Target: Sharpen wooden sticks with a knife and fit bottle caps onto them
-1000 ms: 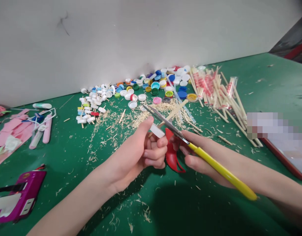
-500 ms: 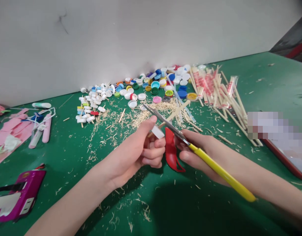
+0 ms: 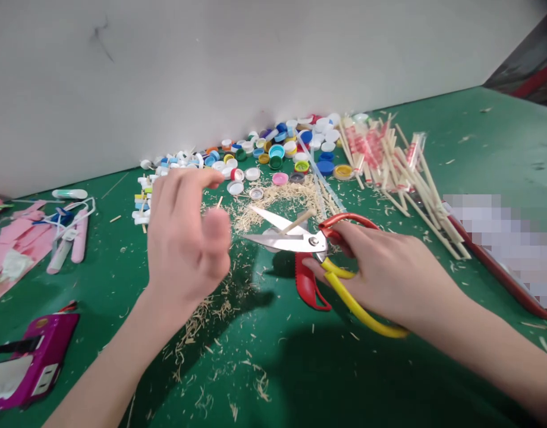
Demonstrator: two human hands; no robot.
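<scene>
My right hand [image 3: 380, 267] holds scissors [image 3: 311, 241] with a red-orange and a yellow handle, blades spread and pointing left. A short wooden stick [image 3: 299, 222] shows at the blades, and a pale round cap [image 3: 273, 245] is partly hidden behind the lower blade. Whether the stick is touching the metal I cannot tell. My left hand [image 3: 184, 238] is raised to the left of the scissor tips, slightly blurred, its thumb and index finger apart and nothing visible in it. Under my right hand lies a red plastic piece [image 3: 307, 282] with a serrated edge.
Bottle caps [image 3: 276, 153] in many colours are heaped along the wall. Wood shavings [image 3: 277, 196] are scattered over the green table [image 3: 345, 380]. Chopsticks [image 3: 416, 172] lie at right, near a red-edged object [image 3: 492, 261]. A glue gun [image 3: 37, 356] or similar purple device and pink paper [image 3: 24, 232] lie left.
My left hand has let go of the white cap with its stick and moved left and up. The scissors have turned flatter and their blades have opened.
</scene>
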